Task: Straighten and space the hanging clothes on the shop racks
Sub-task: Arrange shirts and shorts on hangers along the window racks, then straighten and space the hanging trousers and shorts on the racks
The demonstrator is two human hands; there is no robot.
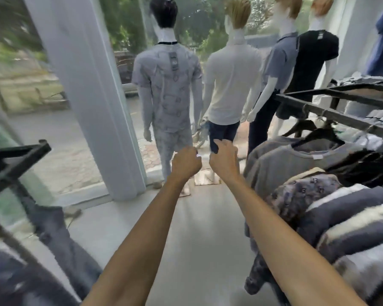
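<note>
Both my arms stretch forward over the aisle. My left hand (185,161) is curled into a loose fist with nothing in it. My right hand (223,160) is beside it, fingers bent down and apart, holding nothing. To my right a black rack rail (332,112) carries hanging clothes: grey T-shirts (285,160) on black hangers, a patterned shirt (303,195) and several navy-and-white striped tops (352,219), packed close together. To my left another black rack (16,160) holds dark blue-grey shirts (53,235). Neither hand touches a garment.
Several dressed mannequins (168,85) stand ahead in the shop window, backs to me. A white pillar (84,85) rises at the left of them. The pale floor aisle (197,228) runs between the two racks. Folded clothes lie on a shelf (363,85) at far right.
</note>
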